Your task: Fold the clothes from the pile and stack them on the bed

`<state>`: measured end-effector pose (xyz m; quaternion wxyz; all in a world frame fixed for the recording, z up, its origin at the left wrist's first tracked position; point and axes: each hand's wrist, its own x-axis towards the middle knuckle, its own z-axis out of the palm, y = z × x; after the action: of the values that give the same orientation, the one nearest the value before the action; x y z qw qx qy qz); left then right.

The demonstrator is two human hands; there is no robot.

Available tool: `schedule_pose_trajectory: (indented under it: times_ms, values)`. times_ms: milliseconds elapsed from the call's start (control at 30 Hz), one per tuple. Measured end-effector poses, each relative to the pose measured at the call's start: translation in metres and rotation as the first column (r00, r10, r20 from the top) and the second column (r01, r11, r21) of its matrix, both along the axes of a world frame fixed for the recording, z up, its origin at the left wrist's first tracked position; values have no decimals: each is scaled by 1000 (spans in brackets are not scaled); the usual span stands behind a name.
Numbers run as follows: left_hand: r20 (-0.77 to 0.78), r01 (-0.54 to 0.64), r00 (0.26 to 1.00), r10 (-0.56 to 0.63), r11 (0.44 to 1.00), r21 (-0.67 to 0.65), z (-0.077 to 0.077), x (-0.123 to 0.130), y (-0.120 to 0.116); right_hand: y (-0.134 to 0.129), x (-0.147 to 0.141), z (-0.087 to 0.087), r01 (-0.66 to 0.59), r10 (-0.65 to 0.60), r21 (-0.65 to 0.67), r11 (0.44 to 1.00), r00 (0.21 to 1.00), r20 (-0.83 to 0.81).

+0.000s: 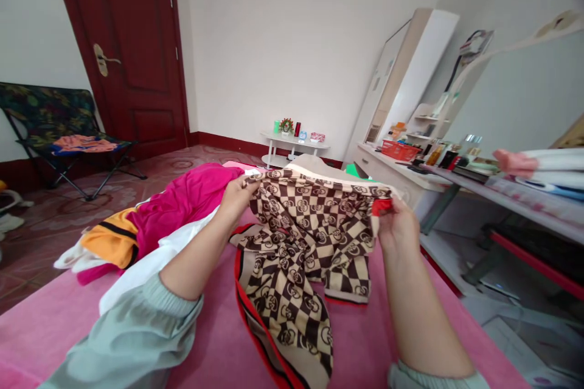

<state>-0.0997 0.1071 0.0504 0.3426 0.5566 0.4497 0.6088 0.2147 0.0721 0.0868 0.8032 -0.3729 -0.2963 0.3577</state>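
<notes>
A brown and beige checked garment [296,243] with red and black trim hangs stretched between my two hands. At its upper left edge, my left hand [237,197] is closed on the cloth. My right hand [400,222] grips the upper right corner, beside a red patch of trim. The top edge is pulled fairly straight, while the lower part drapes in folds onto the pink bed cover [356,340]. Whether it is a shirt or trousers I cannot make out.
Left of the garment lie a magenta cloth [187,203], a white cloth [150,264] and an orange one [112,237]. A folding chair [68,109] stands by the red door [123,42]. On the right are a dresser [396,167] and a desk [538,197] with folded cloths.
</notes>
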Motion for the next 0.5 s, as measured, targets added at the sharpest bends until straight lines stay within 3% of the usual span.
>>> schedule_pose_trajectory:
  times_ms: [67,133,167,233,300,367,400,433,500]
  values:
    - [65,-75,995,72,996,57,2,-3,3,4,-7,-15,-9,18,-131,991,998,65]
    - [-52,-35,998,34,999,-7,-2,-2,3,5,-16,-33,-49,160,-325,944,933,324]
    - [-132,6,991,-15,998,-68,-5,0,2,4,-20,-42,-39,244,-398,917,843,480]
    - [-253,96,957,-141,979,-181,-11,4,-2,3,-24,-59,47,363,-468,882,565,741]
    - [-314,182,916,-249,956,-229,-15,6,-8,4,-26,-72,120,435,-482,868,287,854]
    - [-473,253,802,-365,925,-284,-15,5,-13,4,-28,-76,115,518,-528,841,106,849]
    - [-585,256,705,-401,913,-317,-14,4,-16,4,-29,-75,91,560,-562,822,54,827]
    - [-692,242,582,-428,903,-355,-12,2,-18,2,-30,-71,58,593,-594,803,32,805]
    - [-802,231,354,-482,876,-424,-3,-1,-23,-4,-31,-57,-21,644,-645,763,100,758]
